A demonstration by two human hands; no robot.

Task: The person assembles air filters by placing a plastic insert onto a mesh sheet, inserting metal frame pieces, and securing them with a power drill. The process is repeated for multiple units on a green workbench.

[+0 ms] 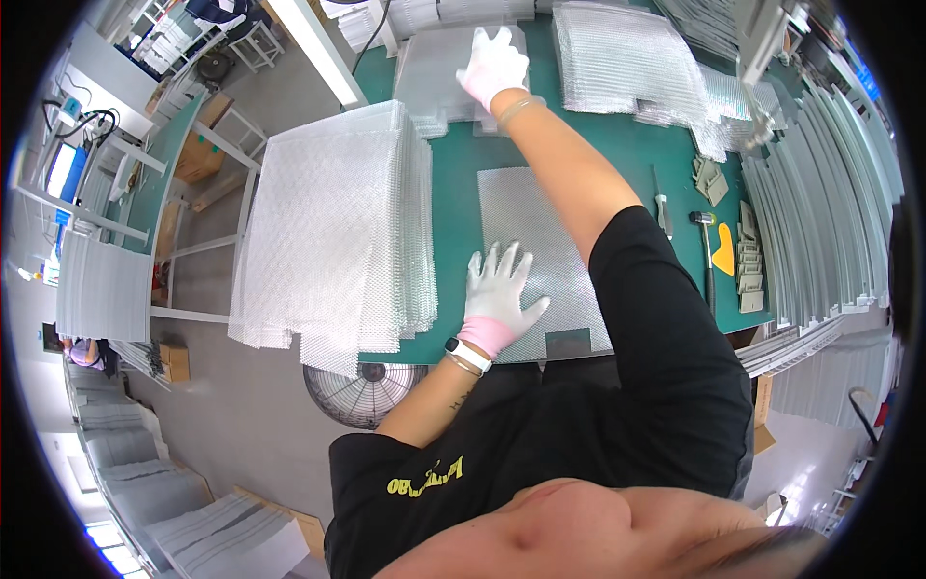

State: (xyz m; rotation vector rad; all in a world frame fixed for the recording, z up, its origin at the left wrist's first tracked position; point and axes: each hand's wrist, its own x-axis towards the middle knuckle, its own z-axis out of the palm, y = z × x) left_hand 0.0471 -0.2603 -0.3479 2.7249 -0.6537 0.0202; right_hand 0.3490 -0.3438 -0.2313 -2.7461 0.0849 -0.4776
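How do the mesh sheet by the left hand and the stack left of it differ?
The mesh sheet looks thin; the mesh stack is a thick pile. The sheet looks greyer, the stack whiter. The left hand hides part of the sheet, none of the stack. Both show fine mesh.

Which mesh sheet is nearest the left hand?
The flat sheet under the left hand, at the front edge of the green table; the left stack and far-right stack are thicker piles.
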